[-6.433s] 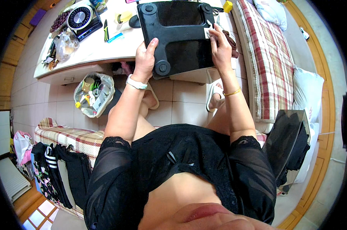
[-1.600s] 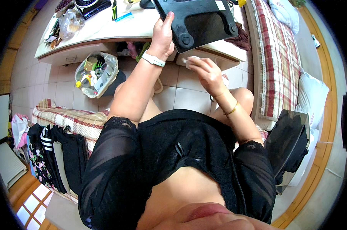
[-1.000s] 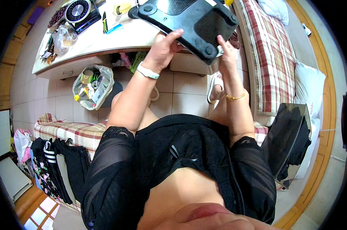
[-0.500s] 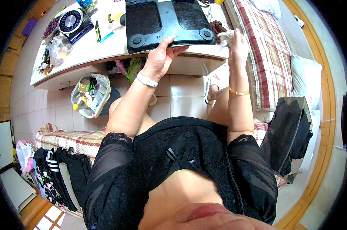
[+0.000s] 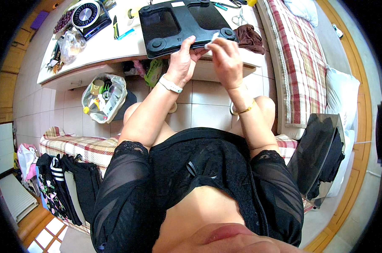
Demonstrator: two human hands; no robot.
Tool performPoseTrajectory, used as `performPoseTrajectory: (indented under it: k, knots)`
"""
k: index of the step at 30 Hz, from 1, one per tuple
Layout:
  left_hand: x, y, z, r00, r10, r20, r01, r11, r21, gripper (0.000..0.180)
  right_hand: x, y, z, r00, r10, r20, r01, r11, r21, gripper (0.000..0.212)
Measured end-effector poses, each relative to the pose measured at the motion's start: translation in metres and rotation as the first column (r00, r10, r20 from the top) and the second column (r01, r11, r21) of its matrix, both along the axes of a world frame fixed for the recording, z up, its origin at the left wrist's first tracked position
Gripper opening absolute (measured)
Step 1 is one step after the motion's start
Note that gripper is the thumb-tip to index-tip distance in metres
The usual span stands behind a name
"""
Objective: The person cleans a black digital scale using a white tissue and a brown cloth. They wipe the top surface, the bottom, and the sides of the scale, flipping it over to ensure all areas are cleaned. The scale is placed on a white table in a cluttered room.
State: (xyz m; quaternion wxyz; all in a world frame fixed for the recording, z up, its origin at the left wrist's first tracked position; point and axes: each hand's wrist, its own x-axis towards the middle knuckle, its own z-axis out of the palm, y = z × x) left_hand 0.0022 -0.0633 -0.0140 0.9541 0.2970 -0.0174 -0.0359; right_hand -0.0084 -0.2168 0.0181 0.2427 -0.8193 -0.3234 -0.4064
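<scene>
A black bathroom scale [image 5: 186, 25] is held bottom side up over the white table, its round feet showing at the corners. My left hand [image 5: 183, 63] grips the near edge, with the thumb on the underside and the fingers beneath. Close to the scale's near right corner, my right hand [image 5: 228, 63] pinches a small white tissue [image 5: 214, 39], most of it hidden by the fingers. Whether the tissue touches the scale I cannot tell. A crumpled brown cloth [image 5: 250, 39] lies on the table just right of the scale.
On the table [image 5: 102, 48] are a round-topped device [image 5: 86, 17], a knife [image 5: 116, 28], scissors [image 5: 240, 17] and a clear plastic bag [image 5: 72, 45]. A lined trash bin [image 5: 104, 99] stands below its front edge. A plaid-covered sofa [image 5: 298, 63] runs along the right.
My right hand has moved left with the tissue, from beside the brown cloth to the scale's near edge. The left hand still holds the scale. The whole view has shifted slightly.
</scene>
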Motion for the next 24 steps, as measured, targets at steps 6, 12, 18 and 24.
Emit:
performPoseTrajectory:
  k: [6, 12, 18, 24]
  knots:
    - [0.002, -0.002, 0.002, 1.000, 0.002, 0.015, -0.001, 0.999, -0.047, 0.025, 0.022, -0.038, 0.000, 0.977, -0.195, 0.087, 0.191, 0.980, 0.049, 0.018]
    - [0.005, 0.001, -0.006, 1.000, 0.000, -0.010, 0.000, 1.000, -0.020, 0.029, -0.003, 0.016, 0.002, 1.000, 0.023, 0.013, -0.023, 0.999, 0.027, 0.027]
    - [-0.006, 0.006, 0.013, 1.000, -0.020, -0.002, 0.020, 1.000, 0.011, 0.028, 0.012, -0.043, 0.003, 0.987, -0.134, 0.085, 0.130, 0.990, 0.045, 0.020]
    - [-0.006, 0.003, 0.019, 1.000, 0.026, 0.018, -0.026, 1.000, 0.007, 0.025, 0.028, -0.081, -0.002, 0.960, -0.275, -0.045, 0.276, 0.961, 0.019, 0.013]
